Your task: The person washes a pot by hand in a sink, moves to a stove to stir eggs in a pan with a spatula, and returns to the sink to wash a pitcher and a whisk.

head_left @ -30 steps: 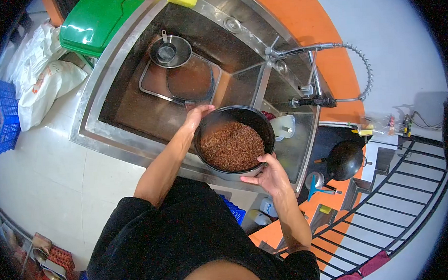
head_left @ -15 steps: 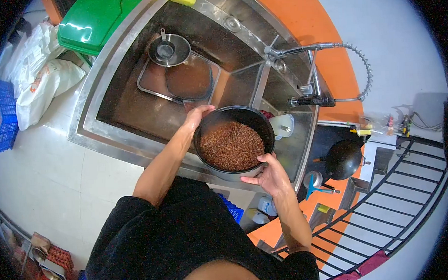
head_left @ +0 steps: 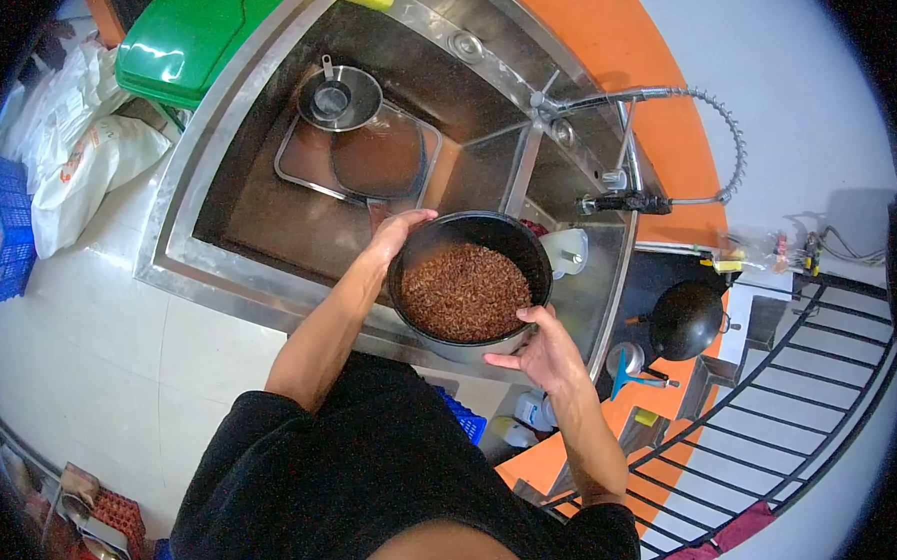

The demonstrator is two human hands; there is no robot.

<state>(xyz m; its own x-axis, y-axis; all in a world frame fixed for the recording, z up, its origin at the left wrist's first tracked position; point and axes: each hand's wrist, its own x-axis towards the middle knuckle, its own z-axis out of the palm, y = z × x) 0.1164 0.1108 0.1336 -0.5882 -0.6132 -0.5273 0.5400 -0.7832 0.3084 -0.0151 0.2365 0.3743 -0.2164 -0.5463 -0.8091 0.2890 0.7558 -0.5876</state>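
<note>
Between my two hands is a round pot (head_left: 464, 351) with a dark inside and a pale outer wall, tilted a little toward me. Reddish-brown grains (head_left: 466, 291), perhaps rice, fill its lower part. My left hand (head_left: 399, 238) grips the rim at the upper left, its fingers partly hidden behind the pot. On the lower right, my right hand (head_left: 544, 350) holds the pot with the thumb on the rim and the fingers against the outer wall. The pot is above the near edge of the steel sink (head_left: 259, 291).
Inside the sink lie a metal bowl (head_left: 364, 97), a small strainer or cup (head_left: 332, 99) and a tray (head_left: 304, 176) in brownish water. A spring-hose faucet (head_left: 625, 203) stands at the right. A white plastic jug (head_left: 565, 252) sits beside the pot; a wok (head_left: 686, 320) is farther right.
</note>
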